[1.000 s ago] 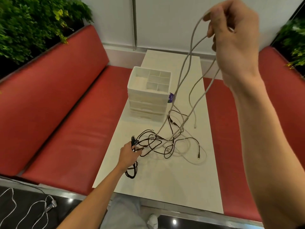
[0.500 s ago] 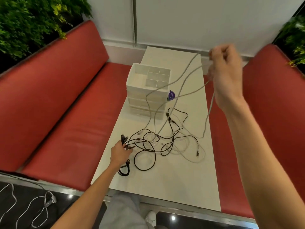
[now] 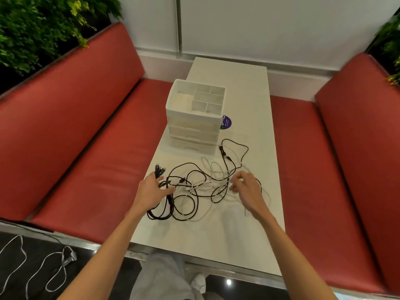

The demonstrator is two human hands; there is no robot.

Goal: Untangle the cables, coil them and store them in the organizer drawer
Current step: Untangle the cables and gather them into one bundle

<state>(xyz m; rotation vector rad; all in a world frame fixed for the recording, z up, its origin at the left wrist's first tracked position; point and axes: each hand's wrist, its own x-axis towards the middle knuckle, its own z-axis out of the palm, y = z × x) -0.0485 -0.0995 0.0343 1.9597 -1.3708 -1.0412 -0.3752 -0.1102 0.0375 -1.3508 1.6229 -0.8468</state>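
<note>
White plastic, the organizer (image 3: 194,126) stands on the desk (image 3: 227,234) beyond both sets of fingers. Its top tray is split into open compartments, and the drawer fronts below are pushed in. On my feed a round purple sticker (image 3: 226,122) lies on the desk just beside its right corner, partly hidden. It carries print, but too small for me to read.

Between the organizer and the fingers, the black cables (image 3: 161,216) and white cables (image 3: 203,161) lie knotted together on the desk. The left hand (image 3: 151,192) grasps a bundle of the black ones. Their plug ends stick out past its fingers (image 3: 151,180), and the looped rest trails from behind the palm toward the near edge of the desk.

The right hand (image 3: 249,191) is over the white strands at the right side of the tangle. Its fingers (image 3: 242,176) are curled and motion-blurred, so I cannot tell whether they pinch a strand.

Well left of the left fingers, off the desk, another pale cable (image 3: 21,256) lies on the dark floor.
</note>
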